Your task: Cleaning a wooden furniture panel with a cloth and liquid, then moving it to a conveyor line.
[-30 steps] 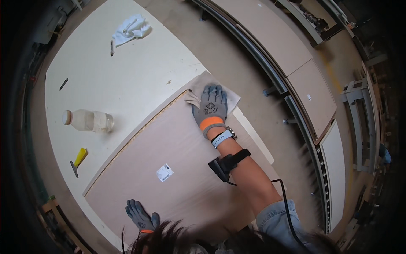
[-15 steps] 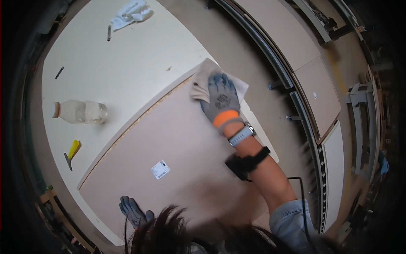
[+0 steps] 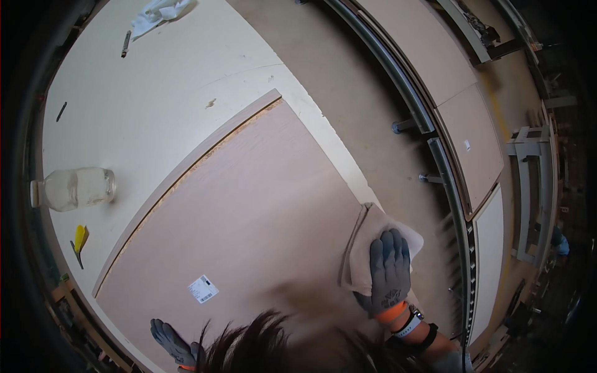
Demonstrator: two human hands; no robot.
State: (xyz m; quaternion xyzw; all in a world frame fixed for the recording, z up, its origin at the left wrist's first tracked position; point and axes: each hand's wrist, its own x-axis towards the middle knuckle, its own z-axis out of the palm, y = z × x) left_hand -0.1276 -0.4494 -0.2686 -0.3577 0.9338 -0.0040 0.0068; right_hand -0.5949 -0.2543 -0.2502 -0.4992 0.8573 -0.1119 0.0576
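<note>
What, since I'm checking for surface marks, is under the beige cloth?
The pinkish panel runs up to the left side of the beige cloth and appears to continue underneath. The right hand lies on top; any marks beneath are covered from view.

Over on the table's (image 3: 143, 93) left there's a clear bottle (image 3: 78, 188), a yellow-handled scraper (image 3: 80, 237) just nearer. Farther off sit a dark pen (image 3: 61, 112) and a crumpled white rag (image 3: 155, 15). Away to the right, pinkish boards (image 3: 476, 146) lie along a conveyor (image 3: 405, 93).

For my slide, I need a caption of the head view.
Gloved right hand on a beige cloth at the right edge of a panel; gloved left hand near its lower-left edge.
</note>
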